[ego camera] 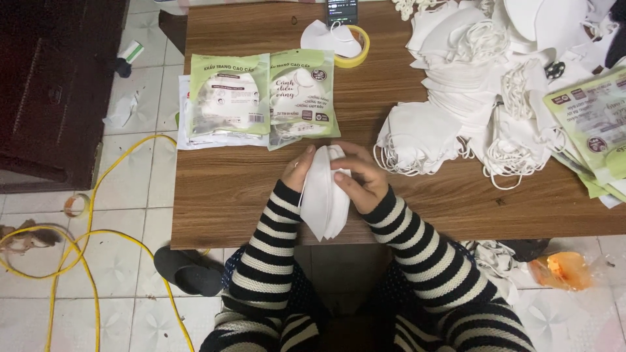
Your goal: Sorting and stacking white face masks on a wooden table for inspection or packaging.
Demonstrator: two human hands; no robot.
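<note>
From the head camera, looking straight down, both hands meet over the near edge of a brown wooden desk (222, 195). Between them stands a thin stack of folded white face masks (323, 195), held on edge, its lower tip hanging past the desk edge toward the lap. The left hand (297, 171) presses flat against the stack's left side, fingers pointing up along it, its grip closed on the masks. The right hand (357, 177) wraps the right side, fingers curled over the top and front of the stack, its grip likewise clenched on the masks. Both forearms wear black and white striped sleeves (267, 261).

Just beyond the hands, to the left, lie two green and white sealed mask packets (261, 98) side by side on top of some flat clear-wrapped ones. Farther back sits a yellow roll of tape (360, 45) with a white mask lying partly on it, and a dark phone (342, 11) at the far edge. To the right, a large loose heap of white masks (469, 98) with ear loops spreads over the desk, and more green packets (593, 124) lie at the right edge.

On the tiled floor to the left, a yellow cable (91, 248) loops, with a dark slipper (189, 270) near the desk corner.
</note>
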